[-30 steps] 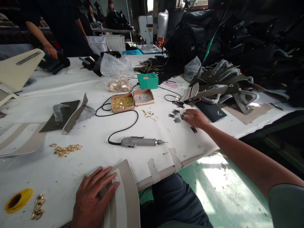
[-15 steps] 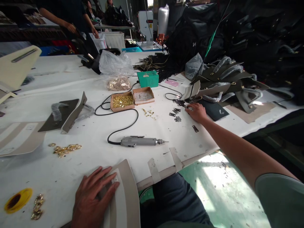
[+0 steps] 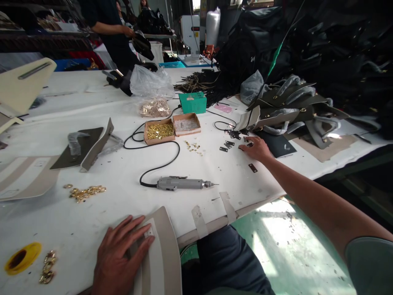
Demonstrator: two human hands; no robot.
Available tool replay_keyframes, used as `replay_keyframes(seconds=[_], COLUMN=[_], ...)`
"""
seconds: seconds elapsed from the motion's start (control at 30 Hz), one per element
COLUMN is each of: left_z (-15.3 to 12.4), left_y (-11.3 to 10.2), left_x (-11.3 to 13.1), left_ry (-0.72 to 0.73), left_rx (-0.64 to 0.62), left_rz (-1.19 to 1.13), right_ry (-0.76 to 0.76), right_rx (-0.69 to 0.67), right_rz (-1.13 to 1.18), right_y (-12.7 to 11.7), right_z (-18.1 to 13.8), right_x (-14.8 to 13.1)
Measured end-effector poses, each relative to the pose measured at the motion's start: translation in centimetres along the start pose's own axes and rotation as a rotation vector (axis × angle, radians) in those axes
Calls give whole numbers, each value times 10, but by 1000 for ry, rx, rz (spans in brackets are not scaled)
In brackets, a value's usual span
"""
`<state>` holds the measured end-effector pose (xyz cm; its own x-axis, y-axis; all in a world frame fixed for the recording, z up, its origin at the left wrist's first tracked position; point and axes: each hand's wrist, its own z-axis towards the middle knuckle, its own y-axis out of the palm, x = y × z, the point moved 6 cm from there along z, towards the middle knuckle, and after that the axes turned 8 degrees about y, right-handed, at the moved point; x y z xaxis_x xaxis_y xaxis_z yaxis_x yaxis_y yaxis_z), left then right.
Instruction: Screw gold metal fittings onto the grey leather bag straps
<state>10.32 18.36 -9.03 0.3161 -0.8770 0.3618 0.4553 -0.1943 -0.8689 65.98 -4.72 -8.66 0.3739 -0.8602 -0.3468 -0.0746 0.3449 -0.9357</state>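
My left hand (image 3: 118,260) lies flat, fingers spread, on a grey leather panel (image 3: 161,254) at the near table edge. My right hand (image 3: 257,149) reaches far right over the white table (image 3: 123,172), among several small dark metal plates (image 3: 229,144). Its fingers are bent and seem to pinch one plate, with another plate (image 3: 252,167) lying just beside the wrist. A grey electric screwdriver (image 3: 181,183) with a black cord rests between both hands, untouched.
Two open cardboard boxes (image 3: 159,132) hold gold screws, with a green box (image 3: 192,102) behind them. Loose gold hardware (image 3: 86,192) and a yellow tape roll (image 3: 21,258) lie at the left. Dark bag parts (image 3: 285,108) pile up right. Another person (image 3: 113,24) stands at the far side.
My right hand moved from the nearer plates further out, then drew back slightly with fingers curled on a plate. My left hand stayed put. The person at the back walked to the right.
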Motion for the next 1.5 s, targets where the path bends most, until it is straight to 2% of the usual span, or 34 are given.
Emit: replay_keyframes(seconds=[0.13,0.3,0.37,0.43,0.5,0.8,0.9,1.1,1.2,1.33,1.4,1.5], left_z=[0,0,0,0,0,-1,0,-2,-5,-7,-9,-13], left_y=[-1,-1,-1,-1,-1,-2,-1,0,1,1,3,7], left_x=[1,2,2,1,1,3,1,-2,-3,-5,-8,-16], left_ry=[4,-10,2,8,4,-8,-21,-34,-28,-16,-9,25], left_rx=[14,10,11,10,9,22,16,1,-6,-13,-24,-46], left_rz=[-7,-14,-10,-5,-2,-13,-6,-7,-4,18,35,72], right_ry=[-81,69,15,-70,-91,-161,-174,-154,-41,139,155,56], right_rx=[5,126,125,97,75,3,-52,-25,43,127,156,142], right_rz=[-11,-42,-37,-31,-27,-45,-52,-75,-79,-73,-52,-20], right_y=[-1,-4,-1,5,10,6,8,21,23,13,5,-3], right_z=[8,24,25,20,11,-29,-31,4,37,73,78,61], right_x=[0,-8,-22,-37,-43,-18,-23,-49,-44,-31,-27,-16])
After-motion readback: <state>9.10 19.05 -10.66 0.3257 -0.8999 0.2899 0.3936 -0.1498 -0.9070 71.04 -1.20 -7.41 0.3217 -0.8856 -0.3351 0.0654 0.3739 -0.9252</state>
